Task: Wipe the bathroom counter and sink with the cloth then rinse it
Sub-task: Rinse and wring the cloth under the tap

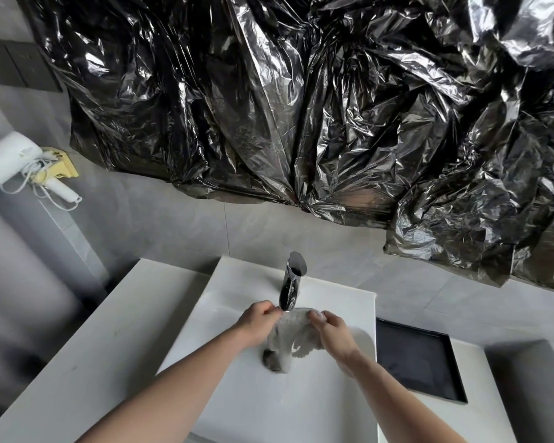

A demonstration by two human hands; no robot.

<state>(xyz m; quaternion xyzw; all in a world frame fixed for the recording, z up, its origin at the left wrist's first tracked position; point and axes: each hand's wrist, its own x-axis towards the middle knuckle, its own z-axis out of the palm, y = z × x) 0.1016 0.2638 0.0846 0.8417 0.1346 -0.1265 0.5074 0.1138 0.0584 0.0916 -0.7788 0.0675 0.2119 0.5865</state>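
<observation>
While we hold the cloth (293, 334) stretched sideways under the faucet (291, 284), left hand (259, 321) and right hand (331, 330) pinch its top corners, fingers clamped, equally near.

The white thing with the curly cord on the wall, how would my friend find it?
Start at the big crinkly black plastic sheet covering the wall above the white rectangular sink. Look past its lower left corner, on the grey wall. There hangs the white plastic hair dryer, beside a small yellow holder; it is the only thing trailing a white cord.
</observation>
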